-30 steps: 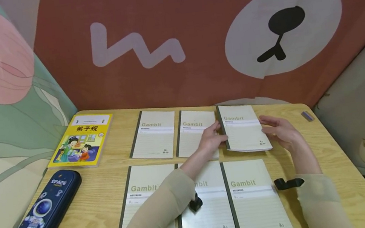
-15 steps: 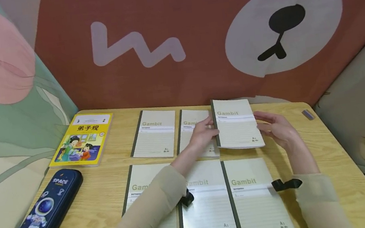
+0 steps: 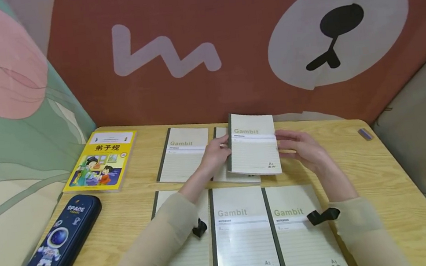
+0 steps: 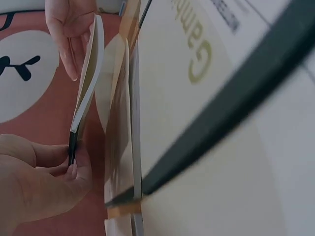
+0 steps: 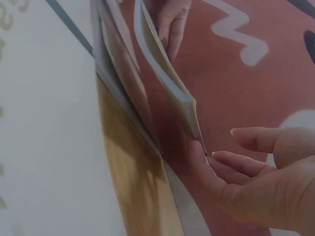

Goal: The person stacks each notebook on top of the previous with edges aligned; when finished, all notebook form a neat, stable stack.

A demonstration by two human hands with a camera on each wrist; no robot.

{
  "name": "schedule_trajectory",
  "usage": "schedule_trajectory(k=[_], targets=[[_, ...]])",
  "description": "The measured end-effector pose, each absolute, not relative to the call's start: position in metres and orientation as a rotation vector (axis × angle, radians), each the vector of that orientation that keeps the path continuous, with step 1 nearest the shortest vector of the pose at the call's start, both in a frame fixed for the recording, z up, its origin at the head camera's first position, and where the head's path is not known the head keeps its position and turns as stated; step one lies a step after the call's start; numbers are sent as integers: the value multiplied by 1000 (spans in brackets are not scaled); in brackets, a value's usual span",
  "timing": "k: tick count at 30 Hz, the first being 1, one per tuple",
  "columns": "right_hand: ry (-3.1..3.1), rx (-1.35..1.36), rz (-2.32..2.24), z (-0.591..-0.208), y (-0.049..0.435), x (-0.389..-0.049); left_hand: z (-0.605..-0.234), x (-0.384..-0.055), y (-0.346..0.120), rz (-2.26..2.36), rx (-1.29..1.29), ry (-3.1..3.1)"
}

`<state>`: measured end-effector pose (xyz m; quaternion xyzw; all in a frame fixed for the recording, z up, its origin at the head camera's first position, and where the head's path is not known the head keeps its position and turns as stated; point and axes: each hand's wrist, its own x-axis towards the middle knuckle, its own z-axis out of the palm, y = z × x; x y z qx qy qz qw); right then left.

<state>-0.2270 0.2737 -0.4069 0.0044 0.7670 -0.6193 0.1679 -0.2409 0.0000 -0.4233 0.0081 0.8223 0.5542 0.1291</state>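
Observation:
In the head view a cream Gambit notebook (image 3: 254,148) with a dark spine is held up over the middle notebook (image 3: 224,177) of the back row, overlapping it. My left hand (image 3: 214,156) pinches its spine between thumb and fingers, as the left wrist view shows. On the opposite edge my right hand (image 3: 304,147) grips the notebook near its lower corner with the fingertips, one finger stretched away from it. Seen edge-on in the right wrist view, the lifted notebook (image 5: 170,81) bows a little and its pages part slightly.
Another notebook (image 3: 183,154) lies at the back left of the wooden table (image 3: 366,176). Three notebooks form the front row, including a middle one (image 3: 244,240). A yellow book (image 3: 101,162) and navy pencil case (image 3: 56,252) lie at left; a small eraser (image 3: 365,134) is far right.
Both hands have carried the lifted notebook leftward from the back right spot, raising it, until it overlaps the middle back notebook. The other notebooks stay in place.

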Motion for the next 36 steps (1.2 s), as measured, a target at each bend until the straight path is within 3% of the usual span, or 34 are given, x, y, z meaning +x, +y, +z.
schedule_trajectory(k=[15, 36], targets=[[2122, -5, -1728, -417, 240, -231, -431, -241, -26, 1379, 50, 2591], [2170, 25, -1629, -425, 221, -232, -434, -233, -25, 1089, 104, 2821]])
